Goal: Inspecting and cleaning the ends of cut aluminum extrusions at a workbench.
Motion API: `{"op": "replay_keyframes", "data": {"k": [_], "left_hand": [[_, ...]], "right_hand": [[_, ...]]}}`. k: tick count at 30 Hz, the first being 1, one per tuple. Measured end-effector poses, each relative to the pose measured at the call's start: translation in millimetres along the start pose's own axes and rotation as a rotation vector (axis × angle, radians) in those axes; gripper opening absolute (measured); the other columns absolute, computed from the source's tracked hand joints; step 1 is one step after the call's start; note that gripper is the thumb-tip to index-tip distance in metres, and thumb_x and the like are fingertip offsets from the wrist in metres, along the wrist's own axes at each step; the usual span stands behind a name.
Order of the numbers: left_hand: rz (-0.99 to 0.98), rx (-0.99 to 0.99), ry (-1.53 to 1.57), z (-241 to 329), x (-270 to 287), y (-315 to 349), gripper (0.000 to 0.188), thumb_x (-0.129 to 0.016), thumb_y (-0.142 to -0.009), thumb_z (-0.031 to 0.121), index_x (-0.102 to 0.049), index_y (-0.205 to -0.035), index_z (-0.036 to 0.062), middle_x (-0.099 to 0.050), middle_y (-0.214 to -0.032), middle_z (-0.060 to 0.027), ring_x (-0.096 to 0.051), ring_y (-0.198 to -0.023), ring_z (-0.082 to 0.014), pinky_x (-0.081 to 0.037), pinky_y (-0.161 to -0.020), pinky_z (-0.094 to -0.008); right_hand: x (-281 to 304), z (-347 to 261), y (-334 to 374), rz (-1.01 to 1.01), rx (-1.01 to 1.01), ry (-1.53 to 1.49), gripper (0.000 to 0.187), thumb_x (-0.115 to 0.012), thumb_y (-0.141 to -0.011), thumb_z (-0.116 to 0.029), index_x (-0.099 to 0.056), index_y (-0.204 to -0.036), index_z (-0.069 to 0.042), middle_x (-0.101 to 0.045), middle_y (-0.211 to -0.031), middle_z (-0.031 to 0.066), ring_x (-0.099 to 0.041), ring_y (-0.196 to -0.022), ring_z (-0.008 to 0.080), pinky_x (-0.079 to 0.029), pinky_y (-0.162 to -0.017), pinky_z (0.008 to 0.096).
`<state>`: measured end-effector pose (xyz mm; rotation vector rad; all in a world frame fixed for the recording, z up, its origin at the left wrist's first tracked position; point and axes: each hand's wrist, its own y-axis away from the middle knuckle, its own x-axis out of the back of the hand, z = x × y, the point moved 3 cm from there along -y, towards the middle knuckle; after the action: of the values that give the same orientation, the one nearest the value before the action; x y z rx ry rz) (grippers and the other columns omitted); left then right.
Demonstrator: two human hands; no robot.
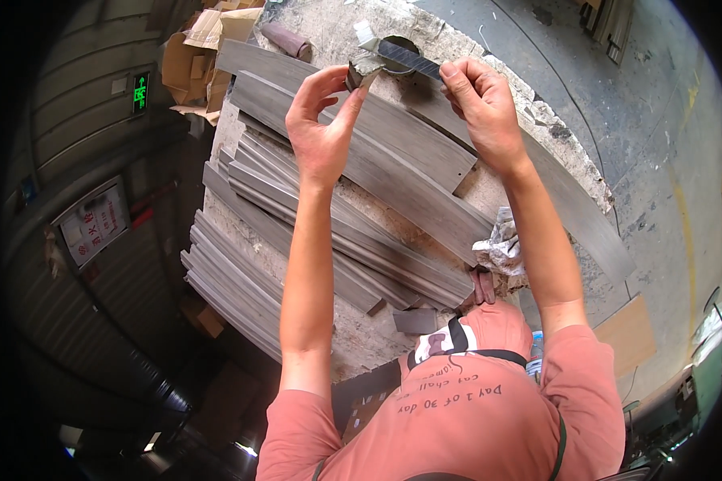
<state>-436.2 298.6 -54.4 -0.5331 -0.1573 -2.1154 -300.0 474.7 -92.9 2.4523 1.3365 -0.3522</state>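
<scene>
- Risk: perhaps losing the small, angular, grey-brown piece (361,78) through too light a thumb-and-finger grip in the bare left hand (322,132).
- Possibly nicking that hand by skidding, pinching only near one end, in the bare right hand (483,108), a dark, flat strip (409,59).
- Looking dull and straight-edged, slanting above the pale, rough-topped table (457,38).
</scene>
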Motion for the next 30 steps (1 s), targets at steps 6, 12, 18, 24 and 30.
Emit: {"op": "replay_keyframes", "data": {"k": [6, 12, 18, 24, 30], "left_hand": [[0.054, -0.021, 0.027, 3, -2, 1, 0.034, -0.081, -0.088, 0.004, -0.07, -0.12, 0.006, -0.075, -0.111, -0.0035, -0.07, -0.104, -0.0138, -0.052, -0.087, -0.0283], [0.094, -0.022, 0.034, 2, -6, 0, 0.031, -0.082, -0.087, 0.005, -0.072, -0.116, 0.0091, -0.076, -0.11, -0.0012, -0.07, -0.102, -0.0133, -0.051, -0.087, -0.0295], [0.114, -0.051, -0.03, 4, -13, 4, 0.032, -0.08, -0.089, 0.002, -0.069, -0.118, 0.005, -0.075, -0.11, -0.0044, -0.07, -0.102, -0.014, -0.053, -0.083, -0.0267], [0.151, -0.06, -0.02, 2, -15, 5, 0.032, -0.081, -0.088, 0.002, -0.069, -0.117, 0.0053, -0.075, -0.109, -0.0043, -0.07, -0.102, -0.0132, -0.052, -0.082, -0.026], [0.173, -0.067, -0.07, 2, -9, 5, 0.032, -0.082, -0.088, 0.003, -0.07, -0.117, 0.006, -0.075, -0.109, -0.0037, -0.07, -0.101, -0.0132, -0.051, -0.081, -0.026]], "right_hand": [[-4, 0, 2, -0.001, 0.004, 0.006, 0.033, -0.063, -0.107, -0.027, -0.062, -0.083, -0.004, -0.052, -0.076, -0.0084, -0.041, -0.07, 0.0012, -0.035, -0.061, 0.0217], [-4, 6, 10, -0.005, -0.003, 0.033, 0.033, -0.062, -0.107, -0.026, -0.061, -0.082, -0.004, -0.047, -0.073, -0.0095, -0.037, -0.067, 0.0014, -0.031, -0.058, 0.0234], [-12, 10, 15, 0.02, -0.032, -0.053, 0.034, -0.061, -0.108, -0.026, -0.061, -0.081, -0.005, -0.045, -0.072, -0.0104, -0.035, -0.066, 0.001, -0.029, -0.057, 0.0229], [-18, 14, 16, 0.014, -0.043, -0.136, 0.033, -0.061, -0.108, -0.026, -0.061, -0.081, -0.006, -0.047, -0.072, -0.0109, -0.036, -0.066, 0.0006, -0.03, -0.057, 0.0225], [-15, 12, 16, -0.014, -0.085, -0.167, 0.033, -0.061, -0.108, -0.027, -0.062, -0.082, -0.008, -0.047, -0.07, -0.0113, -0.036, -0.063, -0.0002, -0.028, -0.055, 0.0219]]}}
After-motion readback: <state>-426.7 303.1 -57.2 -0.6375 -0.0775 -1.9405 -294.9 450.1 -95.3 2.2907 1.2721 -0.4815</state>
